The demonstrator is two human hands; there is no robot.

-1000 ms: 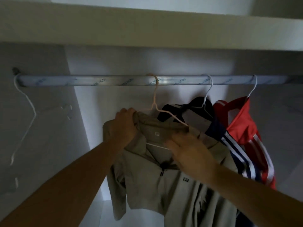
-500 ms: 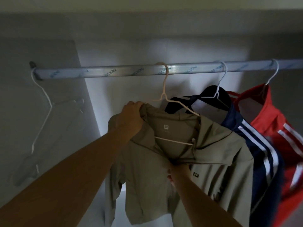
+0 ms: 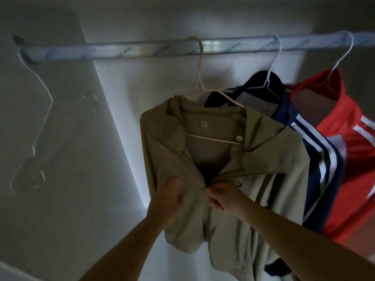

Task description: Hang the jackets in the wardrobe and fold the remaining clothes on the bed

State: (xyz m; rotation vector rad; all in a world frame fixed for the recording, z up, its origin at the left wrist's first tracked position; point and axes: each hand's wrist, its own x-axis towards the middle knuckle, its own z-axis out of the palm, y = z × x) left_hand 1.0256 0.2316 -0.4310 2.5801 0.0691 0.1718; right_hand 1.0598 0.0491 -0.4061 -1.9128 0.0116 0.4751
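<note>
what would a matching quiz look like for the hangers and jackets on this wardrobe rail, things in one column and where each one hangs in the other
Things
1. empty hanger
2. beige jacket
3. navy jacket
4. red jacket

Places
A. at the right end of the row
B. on the pink hanger
C. alone at the left end of the rail
D. second from the right, on a white hanger

Pairs: 1-C, 2-B, 3-D, 4-A
</note>
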